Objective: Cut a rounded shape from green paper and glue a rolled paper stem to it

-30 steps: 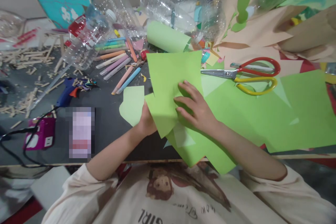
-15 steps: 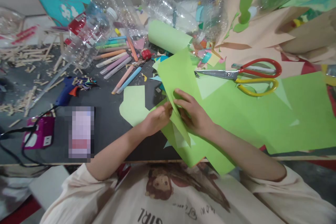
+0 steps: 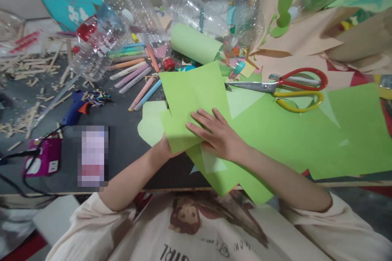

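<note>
A bright green paper sheet [image 3: 196,94] lies opened out in front of me, with a slit in its left edge. My right hand [image 3: 216,132] rests flat on its lower right part, fingers spread. Under the sheet's lower left corner is my left hand [image 3: 169,145]; its fingers are hidden by the paper. Larger green sheets [image 3: 294,138] spread beneath and to the right. Scissors [image 3: 269,86] with one red and one yellow handle lie on them, blades pointing left. A pale green cut piece [image 3: 150,122] sits just left of the sheet.
Markers [image 3: 133,75], a red item [image 3: 168,64] and a pale green roll [image 3: 196,44] lie behind the sheet. Plastic bottles [image 3: 94,51] stand farther back. At left are a blue glue gun [image 3: 73,108], a phone [image 3: 92,155], a magenta box [image 3: 45,157] and wooden stick pieces [image 3: 30,69].
The green sheet has turned from a steep, folded-looking position to face up. My right hand has spread flat over it, and my left hand has moved left and beneath it.
</note>
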`<state>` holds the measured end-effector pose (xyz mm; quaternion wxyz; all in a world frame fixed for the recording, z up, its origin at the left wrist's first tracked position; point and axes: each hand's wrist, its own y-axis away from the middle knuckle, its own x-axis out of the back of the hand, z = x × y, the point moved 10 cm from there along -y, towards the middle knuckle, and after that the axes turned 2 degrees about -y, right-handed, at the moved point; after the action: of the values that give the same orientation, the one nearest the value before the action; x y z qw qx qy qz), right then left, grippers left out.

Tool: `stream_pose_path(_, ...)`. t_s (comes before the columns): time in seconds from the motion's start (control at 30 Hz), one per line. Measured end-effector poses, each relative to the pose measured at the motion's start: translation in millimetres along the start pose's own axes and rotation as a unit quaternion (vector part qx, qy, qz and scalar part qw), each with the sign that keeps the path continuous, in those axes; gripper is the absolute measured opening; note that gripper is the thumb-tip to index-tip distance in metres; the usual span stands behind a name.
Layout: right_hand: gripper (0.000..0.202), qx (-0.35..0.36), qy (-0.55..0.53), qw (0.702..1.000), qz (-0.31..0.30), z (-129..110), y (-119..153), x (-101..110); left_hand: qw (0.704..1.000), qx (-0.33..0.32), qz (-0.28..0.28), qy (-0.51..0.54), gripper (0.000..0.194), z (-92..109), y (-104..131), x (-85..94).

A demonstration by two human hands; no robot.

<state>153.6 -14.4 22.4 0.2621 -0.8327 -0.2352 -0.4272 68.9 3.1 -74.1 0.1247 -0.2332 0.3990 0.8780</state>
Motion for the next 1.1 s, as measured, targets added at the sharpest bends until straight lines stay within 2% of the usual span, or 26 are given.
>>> stream_pose_path(0.17,0.052,-0.023,0.032,0.998,0.047,12,3,13,0.994,-0.028,0.064,0.085,0.042,20,12,-7.2)
stream_pose_path(0.3,0.048,-0.039,0.067,0.993,0.087,20,6,21,0.990,-0.049,0.039,0.125,0.062,28,12,-17.8)
stream_pose_path(0.43,0.048,-0.051,0.086,0.990,0.100,23,6,22,0.992,-0.028,0.053,0.114,0.049,28,10,-18.6)
stream_pose_path(0.57,0.046,-0.046,0.097,0.987,0.117,22,5,26,0.986,-0.009,0.087,0.145,0.051,28,9,-16.9)
stream_pose_path(0.7,0.046,-0.066,0.086,0.985,0.134,29,6,29,0.985,-0.022,0.073,0.155,0.054,32,7,-17.1)
stream_pose_path(0.83,0.047,-0.109,0.038,0.982,0.148,39,5,28,0.987,-0.062,0.069,0.130,0.049,44,4,-11.4)
stream_pose_path(0.93,0.039,-0.128,-0.033,0.980,0.150,40,3,31,0.989,-0.079,0.073,0.105,0.040,55,3,-7.0)
stream_pose_path(1.03,0.030,-0.159,-0.133,0.971,0.119,42,3,33,0.986,-0.107,0.087,0.091,0.033,71,4,-0.6)
stream_pose_path(1.1,0.038,-0.198,-0.194,0.956,0.100,47,8,35,0.980,-0.146,0.098,0.088,0.030,87,7,4.4)
